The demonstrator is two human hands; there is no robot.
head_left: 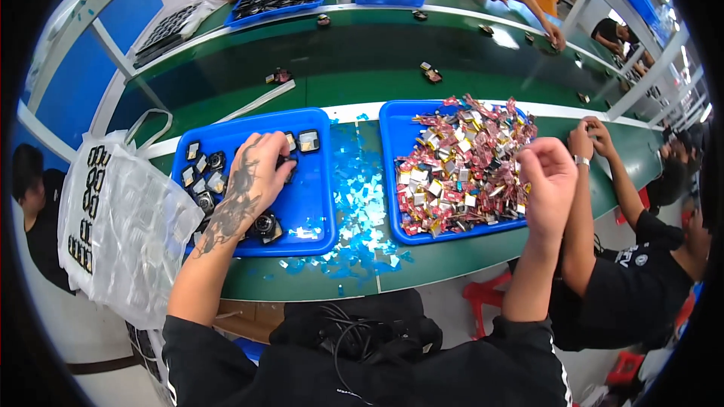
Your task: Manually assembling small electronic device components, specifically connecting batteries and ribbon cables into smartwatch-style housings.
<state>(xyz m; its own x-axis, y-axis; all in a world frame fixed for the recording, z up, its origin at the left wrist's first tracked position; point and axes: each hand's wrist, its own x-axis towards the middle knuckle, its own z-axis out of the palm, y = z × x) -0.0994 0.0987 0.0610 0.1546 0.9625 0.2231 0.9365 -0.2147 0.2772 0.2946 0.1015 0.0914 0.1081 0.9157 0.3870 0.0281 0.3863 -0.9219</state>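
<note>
My left hand [256, 169] reaches into the left blue tray [326, 181], fingers bent down and thumb curled in. Black shows between thumb and fingers, but I cannot make out what they grip. Around it lie several small black housings [217, 160] with pale squares or round lens-like parts, one [265, 226] near the tray's front. My right hand [549, 177] is raised over the right edge of the other blue tray [389, 173], fingers curled together; what they hold, if anything, is hidden. That tray is heaped with small silver battery-like pieces [460, 173] with pink and yellow parts.
Blue film scraps [362, 207] litter the green table between the trays. A clear plastic bag [128, 218] hangs at the left edge. Beyond a white rail, black parts [431, 71] lie along a green conveyor [354, 83]. Co-workers sit opposite and at my right, one arm [579, 211] close to mine.
</note>
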